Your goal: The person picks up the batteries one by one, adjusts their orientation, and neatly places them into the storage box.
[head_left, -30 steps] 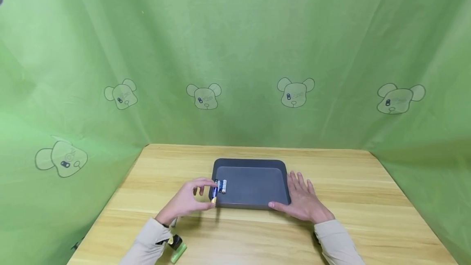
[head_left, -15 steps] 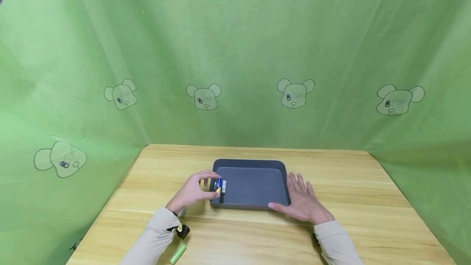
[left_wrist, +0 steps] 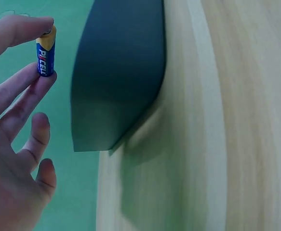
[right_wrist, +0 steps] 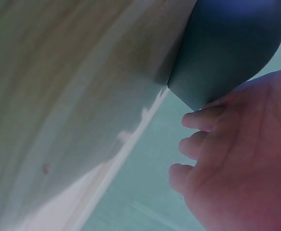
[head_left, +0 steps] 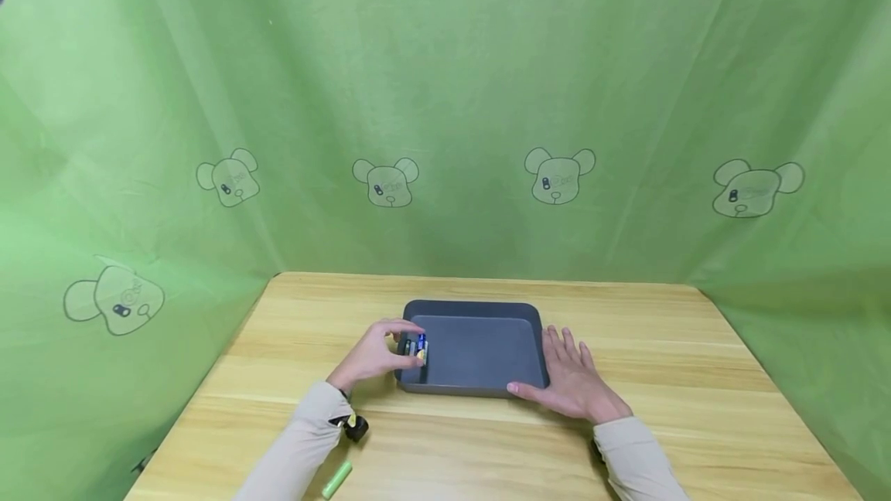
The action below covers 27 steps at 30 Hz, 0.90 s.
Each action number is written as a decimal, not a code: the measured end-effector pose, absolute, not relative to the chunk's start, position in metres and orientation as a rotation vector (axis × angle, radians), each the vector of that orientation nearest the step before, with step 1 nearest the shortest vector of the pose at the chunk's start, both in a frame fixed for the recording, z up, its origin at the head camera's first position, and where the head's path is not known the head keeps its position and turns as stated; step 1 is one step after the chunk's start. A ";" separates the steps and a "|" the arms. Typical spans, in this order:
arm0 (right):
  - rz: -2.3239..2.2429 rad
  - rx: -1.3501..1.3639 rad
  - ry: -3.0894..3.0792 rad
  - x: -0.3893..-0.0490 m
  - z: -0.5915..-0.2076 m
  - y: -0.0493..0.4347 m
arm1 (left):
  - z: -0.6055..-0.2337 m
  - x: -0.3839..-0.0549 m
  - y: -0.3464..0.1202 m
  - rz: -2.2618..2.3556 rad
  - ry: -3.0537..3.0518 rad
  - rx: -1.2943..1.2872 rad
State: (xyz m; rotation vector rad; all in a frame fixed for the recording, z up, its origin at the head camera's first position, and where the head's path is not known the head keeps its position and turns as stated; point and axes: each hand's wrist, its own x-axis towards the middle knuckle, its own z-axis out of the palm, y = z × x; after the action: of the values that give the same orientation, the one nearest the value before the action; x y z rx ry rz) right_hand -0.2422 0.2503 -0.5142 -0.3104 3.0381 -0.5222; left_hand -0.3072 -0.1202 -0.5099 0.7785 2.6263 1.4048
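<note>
My left hand (head_left: 372, 350) pinches a blue and yellow battery (left_wrist: 46, 53) by its two ends, thumb on one and fingertips on the other. In the head view this battery is over the left part of a dark grey tray (head_left: 480, 350). Beside it, further left in the tray, other batteries (head_left: 411, 348) are partly visible; my fingers and the held battery hide some of them. My right hand (head_left: 574, 381) rests against the tray's right side with fingers extended, its thumb at the front rim.
A light green cylinder (head_left: 337, 479) lies on the wooden table (head_left: 473, 447) near my left sleeve. Behind the table and along its sides hangs a green curtain (head_left: 473, 99) with bear-head prints.
My left hand has carried the blue and yellow battery rightward, from the tray's left rim to over its inside, beside the other batteries. The right hand stays put against the tray.
</note>
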 end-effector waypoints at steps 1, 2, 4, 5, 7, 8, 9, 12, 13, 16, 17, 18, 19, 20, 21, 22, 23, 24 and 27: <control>-0.521 -0.309 3.039 -0.242 -0.514 0.250 | -0.511 -0.308 -0.120 1.398 2.630 0.785; -0.523 -0.306 3.040 -0.242 -0.514 0.251 | -0.513 -0.310 -0.119 1.391 2.638 0.798; -0.535 -0.311 3.041 -0.242 -0.514 0.251 | -0.516 -0.312 -0.119 1.383 2.644 0.805; -0.539 -0.311 3.041 -0.242 -0.514 0.251 | -0.518 -0.313 -0.118 1.376 2.654 0.811; -0.545 -0.309 3.033 -0.241 -0.514 0.251 | -0.521 -0.314 -0.119 1.370 2.662 0.810; -0.552 -0.314 3.030 -0.241 -0.514 0.251 | -0.523 -0.315 -0.118 1.364 2.668 0.807; -0.553 -0.313 3.025 -0.241 -0.514 0.251 | -0.523 -0.315 -0.118 1.359 2.674 0.800; -0.556 -0.316 3.021 -0.240 -0.514 0.250 | -0.525 -0.316 -0.117 1.299 2.729 0.794; -0.558 -0.316 3.022 -0.240 -0.513 0.250 | -0.525 -0.316 -0.116 1.276 2.751 0.789; -0.564 -0.313 3.023 -0.240 -0.512 0.250 | -0.525 -0.315 -0.114 1.225 2.823 0.779; -0.564 -0.310 3.021 -0.240 -0.512 0.250 | -0.526 -0.315 -0.113 1.212 2.845 0.767; -0.564 -0.310 3.018 -0.240 -0.512 0.250 | -0.526 -0.315 -0.112 1.206 2.867 0.759; -0.565 -0.309 3.016 -0.240 -0.511 0.250 | -0.526 -0.314 -0.112 1.202 2.887 0.751; -0.563 -0.309 3.015 -0.240 -0.512 0.249 | -0.527 -0.314 -0.111 1.193 2.905 0.743; -0.562 -0.307 3.014 -0.240 -0.512 0.250 | -0.527 -0.314 -0.111 1.182 2.922 0.731; -0.562 -0.306 3.012 -0.240 -0.512 0.250 | -0.527 -0.314 -0.110 1.169 2.935 0.720; -0.559 -0.306 3.012 -0.240 -0.512 0.250 | -0.527 -0.314 -0.110 1.161 2.946 0.708; -0.562 -0.306 3.012 -0.240 -0.512 0.250 | -0.527 -0.314 -0.110 1.160 2.948 0.698; -0.562 -0.303 3.011 -0.239 -0.511 0.251 | -0.526 -0.314 -0.110 1.155 2.934 0.684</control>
State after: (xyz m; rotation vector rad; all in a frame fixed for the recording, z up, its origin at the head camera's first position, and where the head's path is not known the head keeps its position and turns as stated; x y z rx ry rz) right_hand -0.2393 0.2506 -0.5111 -0.3027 3.0109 -0.5622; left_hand -0.3138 -0.1098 -0.5263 0.6841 2.9339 1.1552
